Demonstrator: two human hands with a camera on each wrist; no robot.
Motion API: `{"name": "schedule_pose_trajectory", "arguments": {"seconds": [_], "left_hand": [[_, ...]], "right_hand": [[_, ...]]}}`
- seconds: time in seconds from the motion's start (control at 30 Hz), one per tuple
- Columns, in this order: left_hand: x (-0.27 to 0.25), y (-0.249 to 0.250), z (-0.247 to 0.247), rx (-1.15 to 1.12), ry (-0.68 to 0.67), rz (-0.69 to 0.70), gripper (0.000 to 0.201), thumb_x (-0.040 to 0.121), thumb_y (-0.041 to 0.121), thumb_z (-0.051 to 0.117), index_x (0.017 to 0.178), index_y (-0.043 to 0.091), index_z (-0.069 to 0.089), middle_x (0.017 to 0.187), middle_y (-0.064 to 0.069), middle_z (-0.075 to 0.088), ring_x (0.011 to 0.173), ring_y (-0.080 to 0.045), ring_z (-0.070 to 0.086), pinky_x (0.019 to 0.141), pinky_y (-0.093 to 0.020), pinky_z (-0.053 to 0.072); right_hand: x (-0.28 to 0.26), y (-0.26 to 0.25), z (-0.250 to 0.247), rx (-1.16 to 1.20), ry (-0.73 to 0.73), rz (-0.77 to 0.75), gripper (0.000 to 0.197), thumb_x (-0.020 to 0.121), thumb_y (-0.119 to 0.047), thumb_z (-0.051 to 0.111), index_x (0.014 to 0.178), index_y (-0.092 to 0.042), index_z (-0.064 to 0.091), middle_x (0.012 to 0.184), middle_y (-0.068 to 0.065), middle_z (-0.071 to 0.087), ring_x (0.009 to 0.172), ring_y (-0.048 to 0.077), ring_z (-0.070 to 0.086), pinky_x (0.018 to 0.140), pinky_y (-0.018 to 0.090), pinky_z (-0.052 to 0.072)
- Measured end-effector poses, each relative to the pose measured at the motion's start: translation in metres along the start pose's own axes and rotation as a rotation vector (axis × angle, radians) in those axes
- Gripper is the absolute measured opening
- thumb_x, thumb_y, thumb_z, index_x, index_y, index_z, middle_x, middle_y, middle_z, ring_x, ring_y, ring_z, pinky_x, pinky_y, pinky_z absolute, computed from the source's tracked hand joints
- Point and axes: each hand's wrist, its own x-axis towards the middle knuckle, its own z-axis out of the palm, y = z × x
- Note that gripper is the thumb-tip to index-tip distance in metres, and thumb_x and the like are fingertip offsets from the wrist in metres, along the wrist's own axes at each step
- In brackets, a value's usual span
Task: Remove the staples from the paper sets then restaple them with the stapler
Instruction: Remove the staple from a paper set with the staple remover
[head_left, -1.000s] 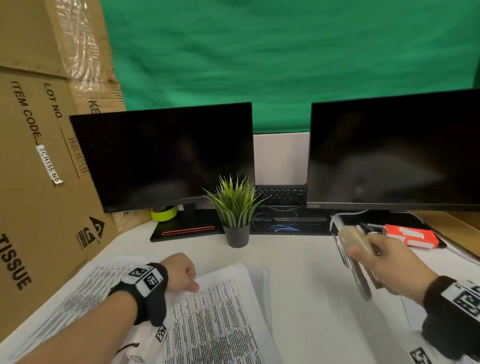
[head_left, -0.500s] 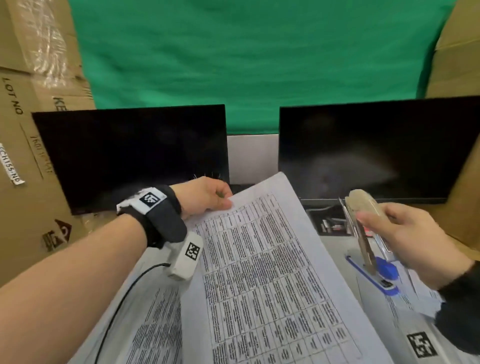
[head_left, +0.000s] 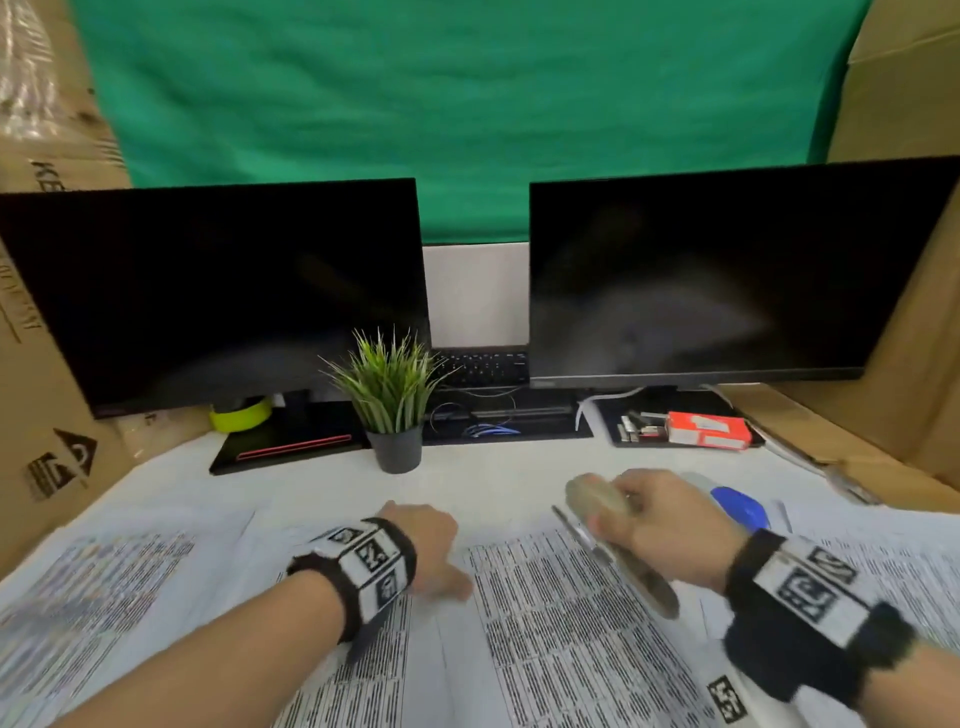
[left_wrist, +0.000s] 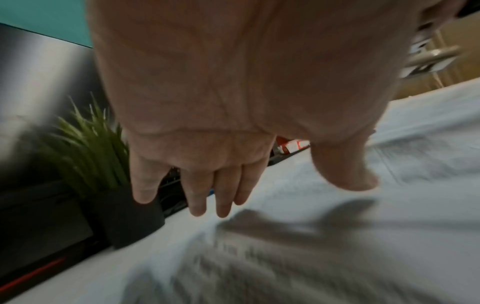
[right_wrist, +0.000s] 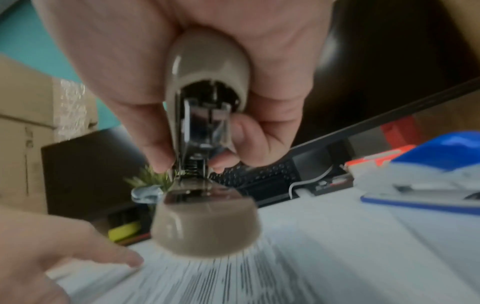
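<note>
A: While the right hand (head_left: 670, 525) grips the beige stapler (right_wrist: 205, 144), where's the paper set (head_left: 561, 623)?

B: Flat on the tabletop (head_left: 498, 483), right under both hands.

A: Left hand (left_wrist: 207, 123)?

B: Fingers loose, holding nothing, low over the sheets, probably to pin them for stapling. Blue stapler (head_left: 740, 506) lies just beyond the right hand.

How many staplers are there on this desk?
2. A beige stapler is gripped in the right hand above the printed papers. A blue stapler lies on the desk just behind that hand. Others may be hidden.
</note>
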Motion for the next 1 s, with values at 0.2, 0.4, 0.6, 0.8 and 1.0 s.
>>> {"name": "schedule_pose_trajectory", "arguments": {"seconds": [0.2, 0.4, 0.6, 0.8, 1.0], "left_hand": [[-0.007, -0.003, 0.039, 0.015, -0.136, -0.015, 0.115, 0.075, 0.086, 0.038, 0.155, 0.014, -0.004, 0.163, -0.003, -0.004, 0.150, -0.022, 0.005, 0.119, -0.054, 0.000], [-0.001, 0.001, 0.046, 0.015, -0.134, -0.011, 0.131, 0.062, 0.093, 0.043, 0.154, 0.014, -0.008, 0.163, -0.003, -0.007, 0.150, -0.022, -0.001, 0.116, -0.059, -0.006], [-0.003, -0.001, 0.049, -0.058, -0.154, 0.005, 0.137, 0.058, 0.093, 0.048, 0.153, 0.015, -0.014, 0.162, -0.001, -0.013, 0.150, -0.022, -0.007, 0.116, -0.059, -0.008], [-0.001, -0.002, 0.049, -0.079, -0.148, 0.025, 0.137, 0.060, 0.091, 0.050, 0.153, 0.014, -0.014, 0.162, -0.002, -0.013, 0.150, -0.023, -0.007, 0.117, -0.057, -0.008], [0.002, -0.003, 0.049, -0.049, -0.165, 0.036, 0.136, 0.061, 0.091, 0.050, 0.152, 0.014, -0.015, 0.162, -0.004, -0.013, 0.150, -0.026, -0.006, 0.116, -0.059, -0.010]], "right_hand": [[0.030, -0.023, 0.071, -0.363, -0.188, -0.128, 0.010, 0.093, -0.026, 0.048, 0.088, -0.018, 0.050, 0.102, 0.008, 0.063, 0.094, 0.023, 0.060, 0.080, 0.030, 0.050], [0.066, -0.028, 0.110, -0.579, -0.213, -0.205, 0.017, 0.094, -0.024, 0.038, 0.102, -0.016, 0.052, 0.096, 0.009, 0.056, 0.093, 0.027, 0.054, 0.074, 0.031, 0.042], [0.079, -0.024, 0.116, -0.563, -0.210, -0.197, 0.016, 0.092, -0.030, 0.036, 0.098, -0.024, 0.049, 0.093, 0.006, 0.051, 0.086, 0.027, 0.053, 0.072, 0.030, 0.042], [0.083, -0.013, 0.122, -0.580, -0.179, -0.134, 0.015, 0.088, -0.017, 0.038, 0.097, -0.029, 0.043, 0.096, 0.002, 0.048, 0.090, 0.025, 0.053, 0.070, 0.030, 0.038], [0.097, -0.043, 0.129, -0.615, -0.180, -0.119, 0.014, 0.097, -0.022, 0.036, 0.107, -0.018, 0.045, 0.110, 0.007, 0.049, 0.109, 0.027, 0.048, 0.087, 0.034, 0.042]]}}
